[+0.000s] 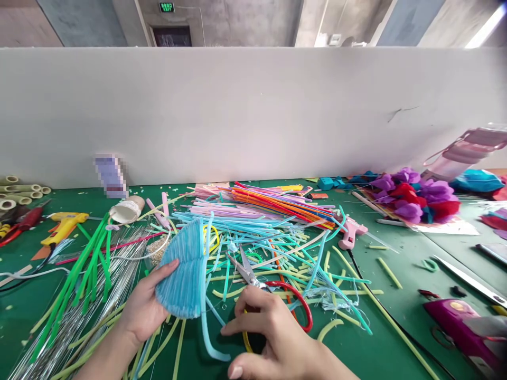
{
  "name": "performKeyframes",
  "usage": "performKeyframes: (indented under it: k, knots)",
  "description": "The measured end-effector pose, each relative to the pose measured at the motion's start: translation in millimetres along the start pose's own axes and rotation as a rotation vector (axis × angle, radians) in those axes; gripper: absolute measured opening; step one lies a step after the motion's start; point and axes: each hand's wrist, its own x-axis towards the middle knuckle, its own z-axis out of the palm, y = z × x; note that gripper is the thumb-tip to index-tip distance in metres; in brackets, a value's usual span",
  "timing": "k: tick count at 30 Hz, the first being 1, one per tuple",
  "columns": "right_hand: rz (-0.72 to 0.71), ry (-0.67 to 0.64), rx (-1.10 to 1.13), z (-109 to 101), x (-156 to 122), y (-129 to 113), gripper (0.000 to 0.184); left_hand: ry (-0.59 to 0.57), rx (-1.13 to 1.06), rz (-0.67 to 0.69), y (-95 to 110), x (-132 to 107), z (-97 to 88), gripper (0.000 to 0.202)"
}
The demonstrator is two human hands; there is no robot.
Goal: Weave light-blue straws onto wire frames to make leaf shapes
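Left hand (144, 309) grips blue fan (182, 274), fingers curled round edge; right hand (273, 330) half-curled, empty, beside scissors (273, 287).

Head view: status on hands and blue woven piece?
Left hand holds blue woven piece. Right hand at scissors handles, grip unclear. Loose pipe cleaners littered around.

Counted: 2 hands (left hand (142, 311), right hand (277, 338)), 1 woven blue fan piece (184, 277), 1 pair of red-handled scissors (273, 287), 2 glue guns (yellow glue gun (63, 226), pink glue gun (351, 232)), 1 paper cup (127, 209), with fuzzy stems (277, 208) and silver wires (119, 264) too many and too tangled to count.
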Motion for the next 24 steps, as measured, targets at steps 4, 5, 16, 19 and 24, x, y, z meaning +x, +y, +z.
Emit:
performKeyframes:
  k: [4,5,16,19,24]
  knots:
    - [0.209,0.174,0.397,-7.7,4.3,0.2,0.051,-0.015,0.065,0.031,-4.7,-5.2,4.8,0.049]
    - [0.278,0.220,0.501,-9.1,5.9,0.3,0.047,-0.023,0.085,0.033,-6.0,-7.7,6.0,0.049]
    - [0.401,0.048,1.390,-20.7,11.7,1.6,0.042,-0.173,0.116,0.003,19.5,-16.5,24.5,0.042]
    - [0.380,0.118,1.365,-30.6,23.9,3.1,0.037,-0.221,0.151,0.139,44.2,-19.1,44.1,0.040]
    - [0.235,0.473,0.972,-49.8,68.0,-9.9,0.027,-0.324,0.128,0.299,68.2,-26.9,77.5,0.030]
